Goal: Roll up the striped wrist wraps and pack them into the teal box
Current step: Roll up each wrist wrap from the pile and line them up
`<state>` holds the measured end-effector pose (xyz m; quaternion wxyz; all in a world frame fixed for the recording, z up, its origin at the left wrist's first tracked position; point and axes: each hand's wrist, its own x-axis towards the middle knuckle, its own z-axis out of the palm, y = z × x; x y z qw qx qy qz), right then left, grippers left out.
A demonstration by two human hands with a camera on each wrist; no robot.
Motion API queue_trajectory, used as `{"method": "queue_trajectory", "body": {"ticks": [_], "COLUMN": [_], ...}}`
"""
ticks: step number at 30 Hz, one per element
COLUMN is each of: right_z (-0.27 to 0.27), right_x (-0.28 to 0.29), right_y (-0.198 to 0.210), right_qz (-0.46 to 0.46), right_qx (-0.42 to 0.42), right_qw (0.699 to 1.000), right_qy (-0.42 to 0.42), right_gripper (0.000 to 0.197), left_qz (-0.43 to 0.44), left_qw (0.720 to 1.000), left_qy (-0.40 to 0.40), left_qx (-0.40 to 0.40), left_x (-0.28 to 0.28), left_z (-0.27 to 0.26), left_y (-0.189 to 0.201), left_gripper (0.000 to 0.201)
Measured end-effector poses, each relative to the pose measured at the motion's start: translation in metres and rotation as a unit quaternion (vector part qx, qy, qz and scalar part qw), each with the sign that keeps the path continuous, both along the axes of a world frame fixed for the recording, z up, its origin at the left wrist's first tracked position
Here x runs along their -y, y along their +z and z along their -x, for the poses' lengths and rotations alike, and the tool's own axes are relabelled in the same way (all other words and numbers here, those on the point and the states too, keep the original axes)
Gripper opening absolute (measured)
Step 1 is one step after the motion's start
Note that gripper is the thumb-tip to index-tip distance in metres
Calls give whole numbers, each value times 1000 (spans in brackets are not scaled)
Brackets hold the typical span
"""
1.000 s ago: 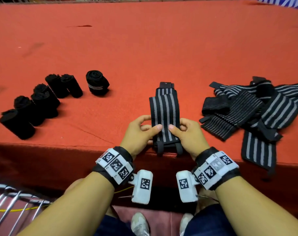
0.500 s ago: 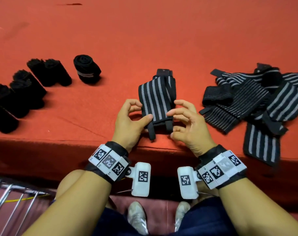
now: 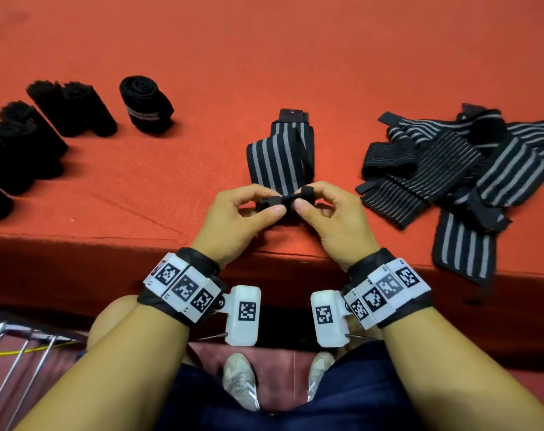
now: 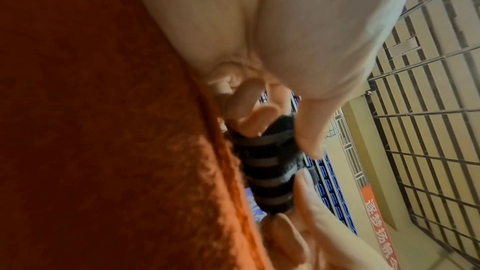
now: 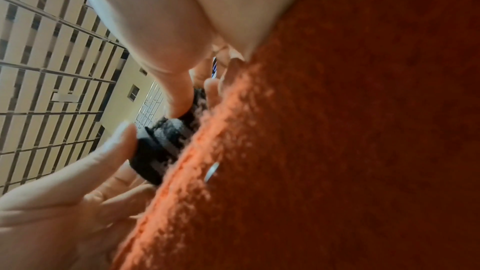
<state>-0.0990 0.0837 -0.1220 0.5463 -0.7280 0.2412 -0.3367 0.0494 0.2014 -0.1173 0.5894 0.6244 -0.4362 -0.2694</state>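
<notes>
A black wrist wrap with grey stripes [image 3: 277, 160] lies on the red cloth table [image 3: 264, 57], its far end folded. Its near end is turned into a small tight roll [image 3: 286, 199]. My left hand [image 3: 252, 209] pinches the roll's left end between thumb and fingers, and my right hand [image 3: 323, 209] pinches its right end. The left wrist view shows the striped roll [image 4: 270, 167] between my thumb and fingers, and the right wrist view shows the roll [image 5: 161, 147] from the other side. No teal box is in view.
Several rolled black wraps [image 3: 46, 119] stand in a row at the left, one [image 3: 146, 104] nearer the middle. A heap of unrolled striped wraps [image 3: 463, 169] lies at the right, one hanging over the table's front edge [image 3: 109, 241]. A metal rack [image 3: 15, 346] is below left.
The wrap's near end has been lifted and turned over into a small roll. Both hands have shifted from holding the flat end to pinching the roll's two ends.
</notes>
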Motion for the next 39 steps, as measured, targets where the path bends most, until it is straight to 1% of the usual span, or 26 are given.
{"method": "queue_trajectory", "body": {"ticks": [2,4,7,9,11,13,15,18,20,21,25,28,29,30,32,33,35,38,39], "right_z": [0,1,5,5,4,4,4,4,5,5,2,0,-1,0,-1,-1,-3,-3,-2], "right_x": [-2,-2,-3,-3,-3,-4,-5,-5,-5,-6,-8,-6,-4,-3,-3,-3,-2,0,1], "right_y": [1,3,6,5,5,5,5,1,0,2,3,0,-1,-2,-2,-2,0,3,4], "right_qz": [-42,-60,-56,-42,-15,29,62,28,31,40,74,75,76,76,70,66,64,75,73], "right_qx": [15,24,42,40,32,14,-4,-38,-66,-78,-95,-91,-88,-85,-81,-78,-82,-91,-92], "right_qw": [999,998,996,996,997,997,996,997,996,995,993,993,993,993,994,995,994,993,993], "right_qy": [6,7,46,65,66,64,60,59,59,51,8,-7,-5,-3,5,9,13,9,10], "right_gripper": [19,29,42,45,39,27,22,27,36,37,26,15,13,10,7,8,11,3,4], "left_qz": [-6,-7,-20,-24,-24,-28,-36,-48,-64,-69,-68,-59,-61,-67,-75,-75,-70,-80,-83], "left_qw": [1000,999,998,997,998,997,996,995,993,992,993,997,998,998,997,997,997,996,996], "left_qy": [18,44,67,61,52,51,56,70,78,78,67,40,28,18,13,22,37,21,15], "left_qx": [20,18,-7,-25,-40,-50,-52,-58,-65,-67,-70,-27,-10,-4,-20,-23,-12,-14,-13], "left_x": [0,1,3,3,3,4,4,5,6,7,6,1,-1,-2,-4,-4,-3,-4,-4], "left_z": [-1,0,1,0,-2,-2,-2,-2,-4,-3,-3,0,-1,-2,-3,-3,-2,0,0], "left_y": [0,0,2,4,6,6,7,8,9,10,10,9,9,7,5,4,5,8,8], "left_gripper": [6,5,6,5,5,4,5,8,11,13,15,12,14,20,28,29,24,14,12]}}
